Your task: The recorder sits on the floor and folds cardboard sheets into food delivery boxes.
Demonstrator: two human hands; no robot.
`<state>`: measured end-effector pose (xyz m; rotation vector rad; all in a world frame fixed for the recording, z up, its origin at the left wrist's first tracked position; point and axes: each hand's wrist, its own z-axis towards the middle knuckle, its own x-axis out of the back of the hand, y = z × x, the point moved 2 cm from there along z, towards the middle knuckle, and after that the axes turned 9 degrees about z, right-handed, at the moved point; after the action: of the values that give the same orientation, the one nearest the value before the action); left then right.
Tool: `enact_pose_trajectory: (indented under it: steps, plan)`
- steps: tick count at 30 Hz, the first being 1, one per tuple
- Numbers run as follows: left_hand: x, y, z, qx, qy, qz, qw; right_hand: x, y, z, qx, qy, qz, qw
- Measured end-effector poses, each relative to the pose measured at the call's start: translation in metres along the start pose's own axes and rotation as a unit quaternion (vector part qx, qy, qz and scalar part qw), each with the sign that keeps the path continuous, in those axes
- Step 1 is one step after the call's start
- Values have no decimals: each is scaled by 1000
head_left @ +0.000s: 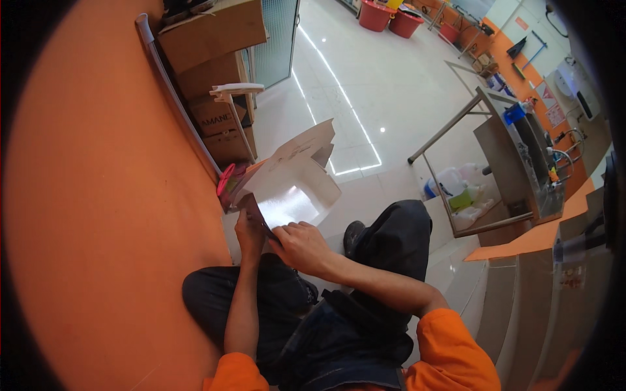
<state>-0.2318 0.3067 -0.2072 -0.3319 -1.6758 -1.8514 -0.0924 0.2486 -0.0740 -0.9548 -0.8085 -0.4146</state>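
Observation:
Low in front of my knees, my left hand (250, 229) is closed on a thin dark panel (257, 210) near its left edge. My right hand (301, 246) grips the same panel at its lower right end, fingers curled over the edge. Just beyond both hands stands an opened cardboard piece (326, 189) with a glossy pale inner face and upright brown flaps. Whether the dark panel is joined to it, I cannot tell. A pink-handled item (225, 176) lies against the wall to the left of the cardboard.
An orange wall (104, 195) with a metal handrail (176, 91) runs along my left. Stacked cardboard boxes (212, 42) stand beyond a white-topped frame (238, 88). On the right are a steel sink stand (479, 231) with plastic jugs under it, and steps (499, 293). Red tubs (376, 16) sit far off.

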Motion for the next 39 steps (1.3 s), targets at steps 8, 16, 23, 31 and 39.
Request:
enact_pose_trajectory:
  steps: [8,16,23,31,39]
  plan:
    - [6,23,3,80,-40,-19,996,-38,37,12,-45,-16,-26,999]
    - [7,14,7,95,-82,-14,992,-54,34,21,-78,-8,-92,993]
    - [5,7,6,68,-86,18,994,-63,40,25,-79,-25,-104,991]
    - [3,18,5,59,-36,30,997,-58,43,19,-89,-55,-112,988]
    - [2,27,-2,51,-53,12,997,-57,46,10,-83,-46,-120,988]
